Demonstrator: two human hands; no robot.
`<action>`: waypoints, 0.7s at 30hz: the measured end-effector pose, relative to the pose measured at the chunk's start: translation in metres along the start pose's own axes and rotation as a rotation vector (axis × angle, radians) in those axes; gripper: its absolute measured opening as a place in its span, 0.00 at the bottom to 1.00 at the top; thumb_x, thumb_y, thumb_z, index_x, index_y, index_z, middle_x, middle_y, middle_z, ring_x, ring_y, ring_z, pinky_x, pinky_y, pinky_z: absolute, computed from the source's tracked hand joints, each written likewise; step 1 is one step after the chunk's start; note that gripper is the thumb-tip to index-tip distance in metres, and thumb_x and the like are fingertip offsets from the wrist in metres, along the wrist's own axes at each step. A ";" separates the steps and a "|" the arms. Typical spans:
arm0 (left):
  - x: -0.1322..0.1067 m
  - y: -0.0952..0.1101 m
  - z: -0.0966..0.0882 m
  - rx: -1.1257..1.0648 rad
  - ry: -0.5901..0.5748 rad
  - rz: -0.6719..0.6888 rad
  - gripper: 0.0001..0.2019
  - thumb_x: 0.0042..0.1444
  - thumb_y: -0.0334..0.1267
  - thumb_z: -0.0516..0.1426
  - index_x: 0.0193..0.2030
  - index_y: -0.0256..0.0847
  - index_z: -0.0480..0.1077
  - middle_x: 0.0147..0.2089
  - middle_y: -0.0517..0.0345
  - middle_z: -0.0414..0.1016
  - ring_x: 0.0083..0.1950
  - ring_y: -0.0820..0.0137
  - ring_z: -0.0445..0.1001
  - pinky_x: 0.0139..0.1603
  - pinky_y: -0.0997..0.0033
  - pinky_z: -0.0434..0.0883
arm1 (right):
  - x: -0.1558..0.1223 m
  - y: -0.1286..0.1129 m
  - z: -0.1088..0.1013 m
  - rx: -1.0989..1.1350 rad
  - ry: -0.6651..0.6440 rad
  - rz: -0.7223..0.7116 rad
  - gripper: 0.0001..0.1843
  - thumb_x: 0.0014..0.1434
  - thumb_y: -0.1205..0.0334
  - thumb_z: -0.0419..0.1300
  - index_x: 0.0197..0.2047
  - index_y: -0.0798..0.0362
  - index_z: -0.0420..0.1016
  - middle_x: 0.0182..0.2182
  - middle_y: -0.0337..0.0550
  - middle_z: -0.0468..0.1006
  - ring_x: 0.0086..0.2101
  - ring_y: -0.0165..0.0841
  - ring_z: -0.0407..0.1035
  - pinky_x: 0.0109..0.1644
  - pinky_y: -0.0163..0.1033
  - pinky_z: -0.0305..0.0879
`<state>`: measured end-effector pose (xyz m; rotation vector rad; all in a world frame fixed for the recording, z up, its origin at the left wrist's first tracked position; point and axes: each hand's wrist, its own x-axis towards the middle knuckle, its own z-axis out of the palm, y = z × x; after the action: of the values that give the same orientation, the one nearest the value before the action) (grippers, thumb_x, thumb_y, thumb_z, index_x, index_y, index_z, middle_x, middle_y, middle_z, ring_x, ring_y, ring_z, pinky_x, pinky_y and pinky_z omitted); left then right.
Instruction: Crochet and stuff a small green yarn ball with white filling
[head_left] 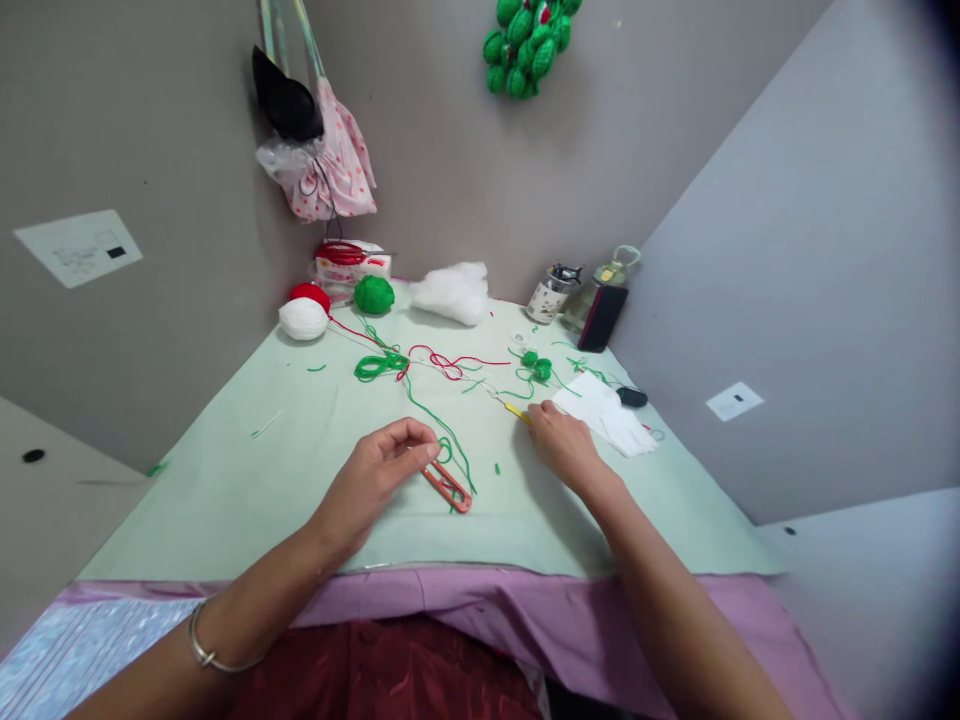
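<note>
My left hand (379, 475) rests on the pale green table cover (247, 480), fingers curled and pinched over a strand of green yarn (439, 420) beside orange thread snips (448, 487). My right hand (562, 445) lies to the right, its fingers closed on a yellow-handled crochet hook (516, 410) that points up and left. The green yarn runs from my left hand back to a loose green bundle (379, 366).
Farther back lie red yarn (446, 362), small green crocheted pieces (537, 367), white (303, 319), red and green (373, 295) yarn balls, white stuffing (452, 292), a jar (551, 293), a dark phone (602, 318) and white paper (611, 412). Grey partition walls enclose the table.
</note>
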<state>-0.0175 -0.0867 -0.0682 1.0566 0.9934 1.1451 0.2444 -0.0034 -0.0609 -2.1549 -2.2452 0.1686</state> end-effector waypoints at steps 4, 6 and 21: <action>0.001 0.000 0.001 -0.140 -0.055 -0.089 0.10 0.57 0.43 0.67 0.36 0.40 0.74 0.37 0.59 0.76 0.43 0.69 0.73 0.51 0.70 0.65 | -0.009 0.005 -0.002 0.089 -0.076 -0.103 0.14 0.64 0.72 0.53 0.47 0.56 0.77 0.43 0.51 0.78 0.41 0.38 0.74 0.45 0.39 0.63; 0.001 -0.001 0.002 -0.185 -0.074 -0.106 0.10 0.57 0.43 0.67 0.36 0.40 0.74 0.38 0.59 0.78 0.44 0.68 0.74 0.53 0.69 0.66 | -0.019 0.004 -0.007 0.205 -0.137 -0.179 0.11 0.64 0.67 0.55 0.46 0.53 0.78 0.37 0.43 0.79 0.37 0.34 0.72 0.41 0.36 0.64; -0.001 -0.001 0.007 -0.208 -0.062 -0.115 0.09 0.58 0.43 0.67 0.36 0.41 0.76 0.38 0.60 0.80 0.44 0.69 0.75 0.55 0.68 0.65 | -0.044 -0.016 -0.034 1.790 -0.022 -0.045 0.17 0.46 0.55 0.78 0.32 0.54 0.77 0.29 0.38 0.77 0.21 0.20 0.62 0.21 0.27 0.57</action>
<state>-0.0105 -0.0888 -0.0674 0.8530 0.8552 1.0896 0.2339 -0.0460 -0.0236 -0.9690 -1.0027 1.4308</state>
